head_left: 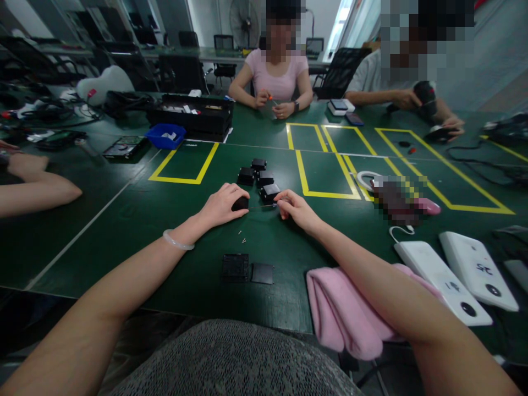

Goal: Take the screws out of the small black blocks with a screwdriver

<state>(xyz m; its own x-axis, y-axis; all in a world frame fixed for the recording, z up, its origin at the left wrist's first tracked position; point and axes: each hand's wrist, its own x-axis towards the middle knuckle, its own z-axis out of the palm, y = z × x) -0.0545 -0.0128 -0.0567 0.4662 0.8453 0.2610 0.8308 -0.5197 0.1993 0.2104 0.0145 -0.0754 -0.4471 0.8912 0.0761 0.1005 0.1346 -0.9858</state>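
Note:
My left hand point(223, 204) is closed around a small black case point(240, 204), keeping it on the green table. My right hand point(297, 210) pinches a thin screwdriver point(264, 206), its shaft pointing left at the case; whether the tip touches is too small to tell. Just beyond my hands sit several similar small black cases point(246, 176) in a cluster. Nearer to me lie tiny screws point(243, 240). Closer still, a black open case half point(235, 268) rests beside a flat black cover point(263, 273).
A folded pink cloth point(338, 313) lies under my right forearm, with white power banks point(443, 280) to its right. Yellow tape point(330, 195) marks the table. A blue tray point(165, 136) and black box point(193, 118) stand back left. Co-workers sit opposite; another person's arm point(37, 192) rests left.

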